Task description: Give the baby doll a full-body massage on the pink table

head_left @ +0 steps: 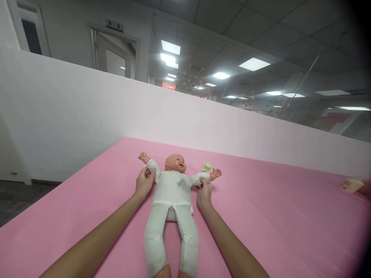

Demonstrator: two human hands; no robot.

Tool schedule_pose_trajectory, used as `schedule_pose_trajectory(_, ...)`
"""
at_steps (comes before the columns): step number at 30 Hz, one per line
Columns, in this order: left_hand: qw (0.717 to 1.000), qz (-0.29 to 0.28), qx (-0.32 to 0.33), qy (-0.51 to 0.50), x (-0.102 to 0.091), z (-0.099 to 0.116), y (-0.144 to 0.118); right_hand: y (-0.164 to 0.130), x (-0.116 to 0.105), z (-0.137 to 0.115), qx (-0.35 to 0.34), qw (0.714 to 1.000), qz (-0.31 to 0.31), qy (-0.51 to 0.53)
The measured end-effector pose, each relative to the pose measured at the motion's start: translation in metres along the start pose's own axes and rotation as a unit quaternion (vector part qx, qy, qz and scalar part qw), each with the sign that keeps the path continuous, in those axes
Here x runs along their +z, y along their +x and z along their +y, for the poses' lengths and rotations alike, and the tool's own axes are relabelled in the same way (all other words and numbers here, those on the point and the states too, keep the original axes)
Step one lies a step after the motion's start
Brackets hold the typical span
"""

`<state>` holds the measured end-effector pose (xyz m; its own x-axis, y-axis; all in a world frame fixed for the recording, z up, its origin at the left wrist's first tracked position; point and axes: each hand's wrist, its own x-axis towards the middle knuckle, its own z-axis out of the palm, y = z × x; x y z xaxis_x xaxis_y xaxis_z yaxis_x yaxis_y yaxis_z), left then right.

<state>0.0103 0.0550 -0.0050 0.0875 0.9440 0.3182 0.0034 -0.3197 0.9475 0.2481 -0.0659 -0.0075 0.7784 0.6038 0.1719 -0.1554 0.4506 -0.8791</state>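
Note:
A baby doll (173, 187) in a white top and white trousers lies on its back on the pink tabletop (255, 224), head away from me and arms spread. My left hand (145, 182) is closed with its fingertips at the white sleeve of the doll's arm on the left. On the other side my right hand (205, 194) pinches the sleeve near the doll's wrist, thumb and fingers on the cloth. Both bare doll hands stick out past the cuffs. The doll's feet run out of view at the bottom.
Behind the doll's arm on the right stands a small clear container with a green top (207, 166). A pale object (351, 184), unclear in kind, lies at the far right edge. A low white partition (185, 116) borders the table's back.

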Motion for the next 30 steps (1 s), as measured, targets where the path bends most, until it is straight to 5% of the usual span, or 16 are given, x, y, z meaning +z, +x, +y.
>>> schedule_pose_trajectory(6,0.996,-0.03,0.071,0.05,0.003,0.015,-0.009,-0.016,0.005,-0.009,-0.109,0.983,-0.093,-0.112)
schedule_pose_trajectory(13,0.97,-0.099,0.169,0.141,0.004,0.009,-0.01,-0.029,0.007,-0.018,-0.287,0.89,-0.239,-0.262)
schedule_pose_trajectory(18,0.957,-0.113,0.197,0.182,0.002,0.005,-0.009,-0.029,0.008,-0.022,-0.318,0.86,-0.288,-0.278)
schedule_pose_trajectory(22,0.964,-0.107,0.185,0.16,0.002,0.008,-0.01,-0.026,0.005,-0.015,-0.269,0.887,-0.268,-0.264)
schedule_pose_trajectory(26,0.985,-0.065,0.129,0.093,0.0,0.015,-0.01,-0.018,0.002,-0.008,-0.153,0.952,-0.181,-0.194)
schedule_pose_trajectory(30,0.999,-0.003,0.047,0.025,-0.005,0.016,-0.007,-0.007,-0.001,-0.004,-0.105,0.985,-0.091,-0.105)
